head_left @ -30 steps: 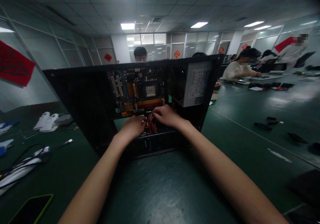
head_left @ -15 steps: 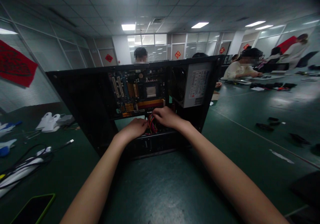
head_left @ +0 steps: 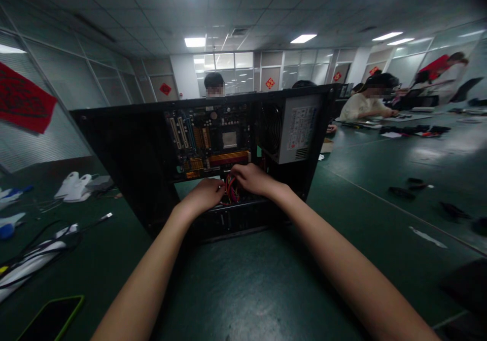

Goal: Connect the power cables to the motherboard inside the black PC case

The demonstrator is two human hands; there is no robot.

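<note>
A black computer case point(head_left: 125, 153) stands on the green table with its open side facing me. Inside it are a motherboard point(head_left: 229, 139) and, at upper right, a silver power supply point(head_left: 299, 130) with a fan. A bundle of coloured power cables point(head_left: 233, 191) lies in the lower part of the case. My left hand point(head_left: 203, 195) is closed at the left side of this bundle, fingertips pinched on it. From the right, my right hand point(head_left: 254, 178) curls its fingers round the upper part of the same cables. The ends of the cables are hidden.
To the left lie a white power strip point(head_left: 30, 262) with black cords, a phone in a green case point(head_left: 51, 318) and white plastic pieces point(head_left: 78, 186). On the right are dark small parts point(head_left: 402, 193) and a clear strip point(head_left: 428, 236). Other people point(head_left: 365, 102) sit beyond.
Both hands stay at the cable bundle with only slight shifts of the fingers. The case has hardly moved. In the far right background, a standing person has leaned to the left.
</note>
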